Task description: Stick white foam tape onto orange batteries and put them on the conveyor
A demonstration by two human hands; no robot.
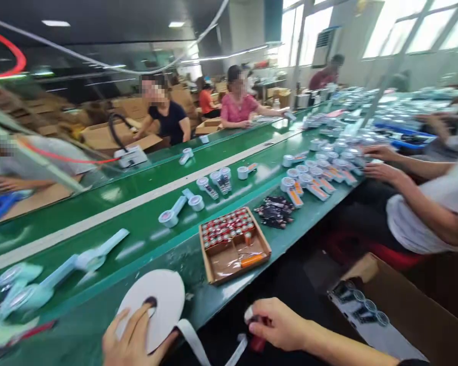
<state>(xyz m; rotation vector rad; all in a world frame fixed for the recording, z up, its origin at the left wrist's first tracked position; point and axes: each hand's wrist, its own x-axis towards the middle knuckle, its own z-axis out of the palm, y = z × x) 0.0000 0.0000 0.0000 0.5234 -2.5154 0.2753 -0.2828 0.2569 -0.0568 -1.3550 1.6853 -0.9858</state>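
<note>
My left hand (132,339) lies on a flat white roll of tape (161,304) at the near edge of the green bench, fingers spread over its dark core. A white strip (194,339) runs from the roll toward my right hand (278,324). That hand is closed around a small red cylinder with a white end (254,325), held below the bench edge. Just beyond the roll stands a shallow cardboard tray (260,250) of several red batteries, with one orange piece lying in its bare part.
Several pale handheld fans (95,258) lie on the green conveyor (145,203). A pile of dark packets (275,211) sits right of the tray. A neighbour's arms (408,188) work over more fans. Other people sit across the belt. An open carton (397,300) stands at my right.
</note>
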